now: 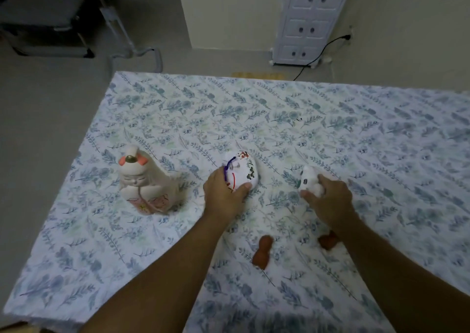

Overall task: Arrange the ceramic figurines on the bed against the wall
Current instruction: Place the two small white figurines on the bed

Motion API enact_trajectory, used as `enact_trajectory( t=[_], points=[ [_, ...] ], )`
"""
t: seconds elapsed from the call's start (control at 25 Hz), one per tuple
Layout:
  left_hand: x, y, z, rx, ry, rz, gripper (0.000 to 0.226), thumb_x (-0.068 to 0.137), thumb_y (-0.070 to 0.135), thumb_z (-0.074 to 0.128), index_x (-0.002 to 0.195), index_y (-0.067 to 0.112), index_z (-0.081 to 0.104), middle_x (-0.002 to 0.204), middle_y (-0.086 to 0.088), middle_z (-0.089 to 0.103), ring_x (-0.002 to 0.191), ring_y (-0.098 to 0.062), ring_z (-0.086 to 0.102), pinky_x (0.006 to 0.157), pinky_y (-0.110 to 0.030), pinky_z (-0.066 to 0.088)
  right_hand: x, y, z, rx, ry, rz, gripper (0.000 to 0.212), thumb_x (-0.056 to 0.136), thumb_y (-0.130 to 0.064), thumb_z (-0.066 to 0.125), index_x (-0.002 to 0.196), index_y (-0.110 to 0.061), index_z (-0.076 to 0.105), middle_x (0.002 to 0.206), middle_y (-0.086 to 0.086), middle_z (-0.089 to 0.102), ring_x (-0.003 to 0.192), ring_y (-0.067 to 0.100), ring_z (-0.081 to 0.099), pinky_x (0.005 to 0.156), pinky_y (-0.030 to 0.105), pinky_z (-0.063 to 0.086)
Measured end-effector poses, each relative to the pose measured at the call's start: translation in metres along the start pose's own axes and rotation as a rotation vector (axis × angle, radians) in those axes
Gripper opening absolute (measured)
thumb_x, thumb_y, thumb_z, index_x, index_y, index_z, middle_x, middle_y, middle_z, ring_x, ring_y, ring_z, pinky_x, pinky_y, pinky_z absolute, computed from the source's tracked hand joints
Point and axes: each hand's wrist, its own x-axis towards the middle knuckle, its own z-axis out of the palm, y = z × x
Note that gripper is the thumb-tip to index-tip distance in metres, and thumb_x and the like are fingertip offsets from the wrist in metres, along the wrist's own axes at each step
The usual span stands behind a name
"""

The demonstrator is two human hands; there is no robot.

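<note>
On bed (356, 134) | left hand (223, 193) grasps painted figurine (243, 171) | right hand (330, 200) grasps white one (309, 180) (small)

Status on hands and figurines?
Left hand gripping painted white figurine. Right hand gripping small white figurine. Doll standing untouched.

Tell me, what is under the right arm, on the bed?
A small brown figurine lies on the bedsheet under the right arm. Only its left part shows; the arm covers the rest, so its full shape cannot be seen. A second brown figurine lies uncovered nearby.
</note>
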Motion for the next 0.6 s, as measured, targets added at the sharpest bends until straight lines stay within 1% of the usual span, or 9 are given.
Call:
enact_trajectory(
  t=[0.04, 0.12, 0.2, 0.24, 0.28, 0.32, 0.4, 0.48, 0.6],
  points=[
    [-0.005, 0.008, 0.003, -0.086, 0.004, -0.003, 0.070, 0.071, 0.051, 0.080, 0.129, 0.021, 0.056, 0.122, 0.006, 0.062, 0.113, -0.019, 0.059, 0.097, -0.039, 0.050, 0.004, 0.005, 0.002, 0.043, -0.001, -0.034, 0.082, 0.065, -0.069, 0.071, 0.130, -0.021, 0.058, 0.113, 0.011, 0.065, 0.101, 0.029, 0.063, 0.085, 0.042, 0.057],
    [-0.011, 0.022, 0.006, -0.181, 0.019, -0.007, 0.076, 0.073, 0.028, 0.088, 0.138, 0.018, 0.050, 0.125, 0.009, 0.053, 0.112, -0.011, 0.054, 0.095, -0.029, 0.047, 0.003, -0.002, -0.003, 0.186, -0.009, -0.080, 0.070, 0.069, -0.043, 0.084, 0.130, -0.019, 0.059, 0.116, 0.003, 0.065, 0.101, 0.022, 0.063, 0.079, 0.029, 0.055],
    [-0.011, 0.036, 0.010, -0.180, 0.060, 0.022, 0.082, 0.071, 0.023, 0.089, 0.142, 0.019, 0.048, 0.126, 0.009, 0.052, 0.113, -0.009, 0.052, 0.096, -0.023, 0.047, 0.006, -0.011, -0.007, 0.274, -0.024, -0.117, 0.067, 0.073, -0.017, 0.086, 0.134, -0.016, 0.057, 0.120, -0.001, 0.061, 0.104, 0.016, 0.059, 0.074, 0.013, 0.046],
    [-0.009, 0.041, 0.012, -0.163, 0.070, 0.049, 0.082, 0.072, 0.022, 0.088, 0.143, 0.020, 0.049, 0.125, 0.008, 0.052, 0.111, -0.007, 0.052, 0.094, -0.013, 0.046, 0.011, -0.015, -0.007, 0.282, -0.007, -0.152, 0.067, 0.074, -0.010, 0.085, 0.134, -0.014, 0.057, 0.121, 0.001, 0.061, 0.106, 0.016, 0.058, 0.077, 0.012, 0.045],
    [-0.009, 0.048, 0.014, -0.126, 0.067, 0.074, 0.079, 0.074, 0.021, 0.086, 0.144, 0.020, 0.049, 0.122, 0.008, 0.052, 0.108, -0.005, 0.050, 0.087, -0.003, 0.041, 0.015, -0.021, -0.005, 0.276, 0.026, -0.206, 0.066, 0.074, -0.008, 0.084, 0.134, -0.013, 0.058, 0.123, 0.003, 0.062, 0.109, 0.017, 0.058, 0.083, 0.015, 0.046],
    [-0.008, 0.055, 0.016, -0.078, 0.073, 0.103, 0.076, 0.078, 0.019, 0.083, 0.146, 0.019, 0.048, 0.119, 0.006, 0.050, 0.106, -0.004, 0.047, 0.081, 0.001, 0.036, 0.019, -0.027, -0.004, 0.240, 0.055, -0.264, 0.064, 0.074, -0.006, 0.084, 0.133, -0.013, 0.059, 0.124, 0.006, 0.063, 0.112, 0.020, 0.057, 0.087, 0.020, 0.045],
    [-0.006, 0.065, 0.022, 0.042, 0.094, 0.192, 0.070, 0.083, 0.019, 0.078, 0.146, 0.017, 0.048, 0.119, 0.002, 0.053, 0.108, -0.008, 0.049, 0.083, -0.005, 0.034, 0.026, -0.037, 0.000, 0.147, 0.071, -0.353, 0.062, 0.076, -0.008, 0.083, 0.133, -0.015, 0.059, 0.122, 0.007, 0.064, 0.115, 0.024, 0.053, 0.090, 0.025, 0.040],
    [-0.006, 0.070, 0.030, 0.083, 0.132, 0.298, 0.058, 0.083, 0.015, 0.076, 0.137, 0.016, 0.056, 0.117, -0.001, 0.060, 0.107, -0.011, 0.055, 0.085, -0.017, 0.041, 0.031, -0.040, 0.005, 0.062, 0.058, -0.405, 0.065, 0.077, -0.011, 0.081, 0.136, -0.017, 0.056, 0.121, 0.004, 0.060, 0.115, 0.023, 0.050, 0.088, 0.023, 0.034],
    [-0.010, 0.069, 0.040, -0.007, 0.165, 0.383, 0.036, 0.082, 0.005, 0.073, 0.115, 0.016, 0.064, 0.100, 0.001, 0.067, 0.090, -0.010, 0.059, 0.078, -0.033, 0.053, 0.030, -0.037, 0.012, 0.119, 0.037, -0.418, 0.066, 0.078, -0.011, 0.080, 0.138, -0.019, 0.053, 0.125, 0.005, 0.056, 0.109, 0.015, 0.054, 0.087, 0.026, 0.047]
  ],
)
